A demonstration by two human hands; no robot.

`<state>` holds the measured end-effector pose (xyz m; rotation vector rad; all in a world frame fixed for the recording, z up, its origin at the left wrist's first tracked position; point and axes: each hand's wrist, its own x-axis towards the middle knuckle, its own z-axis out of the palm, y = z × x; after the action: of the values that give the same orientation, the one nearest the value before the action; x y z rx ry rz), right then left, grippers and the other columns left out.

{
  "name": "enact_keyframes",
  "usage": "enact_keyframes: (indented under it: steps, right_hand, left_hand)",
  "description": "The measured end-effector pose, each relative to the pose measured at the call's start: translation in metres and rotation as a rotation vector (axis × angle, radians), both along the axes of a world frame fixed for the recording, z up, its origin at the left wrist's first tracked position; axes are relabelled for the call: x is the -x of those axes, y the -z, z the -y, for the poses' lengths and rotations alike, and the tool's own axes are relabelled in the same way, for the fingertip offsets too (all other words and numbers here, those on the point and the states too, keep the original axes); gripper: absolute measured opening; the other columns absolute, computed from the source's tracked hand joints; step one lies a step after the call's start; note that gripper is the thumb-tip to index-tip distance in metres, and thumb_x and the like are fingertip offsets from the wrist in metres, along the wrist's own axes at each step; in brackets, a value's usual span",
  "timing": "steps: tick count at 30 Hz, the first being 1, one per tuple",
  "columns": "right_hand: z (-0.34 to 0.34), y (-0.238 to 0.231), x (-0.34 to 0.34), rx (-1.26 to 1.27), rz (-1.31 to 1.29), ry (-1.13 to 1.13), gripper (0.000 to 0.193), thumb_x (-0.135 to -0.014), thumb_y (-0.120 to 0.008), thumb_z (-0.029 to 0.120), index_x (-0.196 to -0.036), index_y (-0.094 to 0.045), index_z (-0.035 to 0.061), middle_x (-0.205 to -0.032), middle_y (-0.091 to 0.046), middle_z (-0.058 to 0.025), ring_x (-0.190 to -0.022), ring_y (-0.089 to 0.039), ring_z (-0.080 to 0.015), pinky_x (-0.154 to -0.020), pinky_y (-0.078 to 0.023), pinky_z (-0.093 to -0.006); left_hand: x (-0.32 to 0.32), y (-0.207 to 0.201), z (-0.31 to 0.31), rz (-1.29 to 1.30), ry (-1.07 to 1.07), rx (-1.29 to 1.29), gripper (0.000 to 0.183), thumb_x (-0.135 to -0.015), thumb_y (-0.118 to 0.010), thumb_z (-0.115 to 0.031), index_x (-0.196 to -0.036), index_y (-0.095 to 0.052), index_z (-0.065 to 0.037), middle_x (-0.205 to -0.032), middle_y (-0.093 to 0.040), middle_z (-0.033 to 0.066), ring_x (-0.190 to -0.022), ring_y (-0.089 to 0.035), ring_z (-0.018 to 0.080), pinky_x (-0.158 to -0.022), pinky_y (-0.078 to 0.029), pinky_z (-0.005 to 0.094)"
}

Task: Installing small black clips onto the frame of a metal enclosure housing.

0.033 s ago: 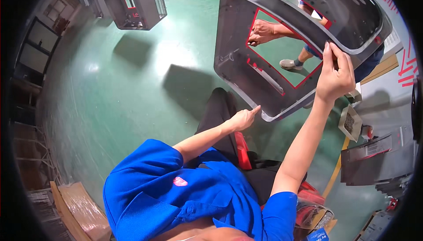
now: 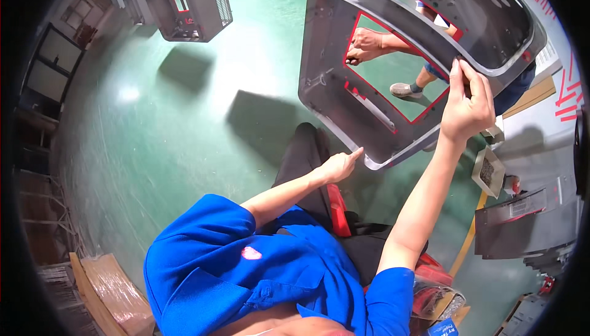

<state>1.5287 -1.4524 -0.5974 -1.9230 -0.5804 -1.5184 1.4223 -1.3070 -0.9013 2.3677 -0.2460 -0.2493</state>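
A large grey shell-like housing (image 2: 319, 35) hangs or stands before me, right of centre, tilted. Red edging lines its openings. My right hand (image 2: 468, 102) pinches the housing's rim at the right, thumb and fingers closed on it. At the lower corner of the rim is my left hand (image 2: 340, 166), its index finger stretched along to the edge and the other fingers folded. The thumb's hold there is partly hidden. Inside the housing lies a narrow light strip (image 2: 375, 107) with red bits at its upper end.
Through the opening show another person's hands (image 2: 367, 42) and a shoe (image 2: 405, 89). A similar grey housing (image 2: 184, 13) is at the far left. A tray of small parts (image 2: 489, 171) and further grey parts (image 2: 522, 225) stand at right. Wrapped cardboard (image 2: 114, 287) lies lower left.
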Motion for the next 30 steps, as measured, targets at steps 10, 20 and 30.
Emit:
enact_keyframes:
  steps: [10, 20, 30]
  right_hand:
    - [-0.003, -0.004, 0.002, 0.049, -0.011, 0.161, 0.015, -0.071, -0.078, 0.014, -0.081, -0.070, 0.0064, -0.076, -0.066, -0.0018, -0.067, -0.062, -0.0187, -0.057, -0.048, -0.0300]
    - [0.022, 0.119, 0.129, 0.034, -1.149, -0.428, 0.020, -0.066, -0.077, 0.004, -0.081, -0.064, -0.0002, -0.077, -0.063, -0.0092, -0.074, -0.060, -0.0201, -0.069, -0.048, -0.0315]
    - [0.035, 0.140, 0.124, -0.017, -1.263, -0.561, 0.017, -0.067, -0.073, -0.003, -0.081, -0.065, -0.0039, -0.079, -0.058, -0.0068, -0.071, -0.059, -0.0156, -0.064, -0.046, -0.0275]
  left_hand:
    - [0.002, 0.008, -0.008, 0.111, -0.017, 0.235, 0.055, -0.084, -0.048, -0.007, -0.137, -0.034, 0.000, -0.066, -0.057, 0.0225, -0.060, -0.059, 0.0353, -0.062, -0.047, 0.0437]
    - [0.027, -0.108, 0.030, 0.126, 0.209, 0.739, 0.066, -0.086, -0.047, 0.001, -0.145, -0.017, -0.007, -0.110, -0.062, 0.0215, -0.097, -0.064, 0.0319, -0.086, -0.049, 0.0385]
    - [0.037, -0.110, 0.029, 0.064, 0.158, 0.562, 0.078, -0.082, -0.054, 0.001, -0.147, -0.012, -0.006, -0.088, -0.062, 0.0224, -0.071, -0.062, 0.0345, -0.068, -0.048, 0.0408]
